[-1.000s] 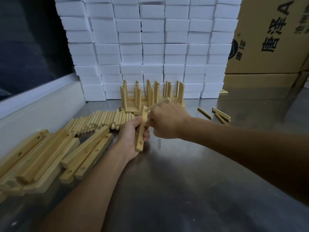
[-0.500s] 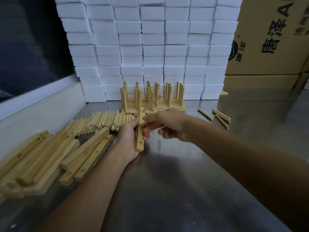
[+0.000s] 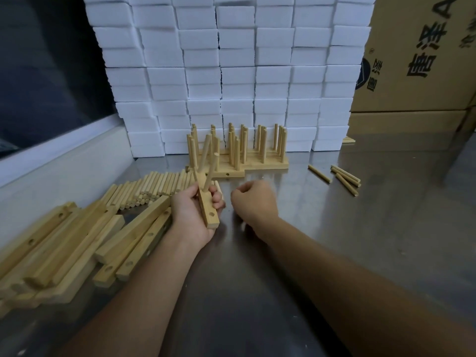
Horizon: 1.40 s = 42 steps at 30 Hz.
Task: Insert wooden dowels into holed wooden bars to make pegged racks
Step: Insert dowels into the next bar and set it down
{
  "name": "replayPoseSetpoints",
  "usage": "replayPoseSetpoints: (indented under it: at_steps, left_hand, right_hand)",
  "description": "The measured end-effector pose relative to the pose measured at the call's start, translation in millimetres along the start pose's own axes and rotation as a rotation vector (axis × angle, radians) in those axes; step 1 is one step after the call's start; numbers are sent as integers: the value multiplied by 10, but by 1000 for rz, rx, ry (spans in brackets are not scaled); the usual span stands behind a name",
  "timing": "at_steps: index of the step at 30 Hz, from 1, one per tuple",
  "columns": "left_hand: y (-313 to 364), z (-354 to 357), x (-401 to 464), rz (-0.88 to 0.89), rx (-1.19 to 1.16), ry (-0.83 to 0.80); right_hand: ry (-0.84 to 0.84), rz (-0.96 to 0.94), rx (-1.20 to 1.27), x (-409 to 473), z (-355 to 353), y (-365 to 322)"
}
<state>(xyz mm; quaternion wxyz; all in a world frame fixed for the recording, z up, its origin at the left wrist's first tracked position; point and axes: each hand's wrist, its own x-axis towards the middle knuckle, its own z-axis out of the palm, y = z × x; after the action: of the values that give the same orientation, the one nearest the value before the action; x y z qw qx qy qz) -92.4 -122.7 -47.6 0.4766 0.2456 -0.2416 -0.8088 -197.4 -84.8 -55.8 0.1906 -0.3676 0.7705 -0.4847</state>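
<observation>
Left of your left hand (image 3: 192,215) lie the spare bars (image 3: 77,243) on the desk (image 3: 334,240). That grip is wrapped round the bar (image 3: 209,212), two dowels (image 3: 211,168) standing from it. The bar looks light and stiff; hold mid-length, clear of the open hole. Your right hand (image 3: 253,202), just beside, is curled on nothing. Loose dowels (image 3: 346,177) lie farther right.
</observation>
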Motion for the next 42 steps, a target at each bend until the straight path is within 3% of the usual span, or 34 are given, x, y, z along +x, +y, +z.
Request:
replayPoseSetpoints:
  at_steps: [5,10,17,22,28,32,36,42]
  left_hand:
    - [-1,-15,3,52,-85,28]
    - [4,-24,8,47,-94,27]
    - [-7,-20,-3,51,-68,27]
    - [0,-1,-25,40,-72,37]
    - [0,11,-51,39,-29,22]
    - [5,8,-46,36,-19,16]
    - [19,13,-76,28,8,18]
    - [1,53,-107,25,114,15]
  right_hand:
    - [162,-292,-365,-38,197,7]
    - [-61,-466,-637,-61,157,47]
    - [39,-438,-540,-126,118,0]
    - [132,-248,-368,-120,62,4]
    - [31,-207,-193,-66,3,3]
    - [-204,-90,258,-23,-323,68]
    - [-171,76,853,-15,-560,185]
    - [-107,84,872,-117,-619,172]
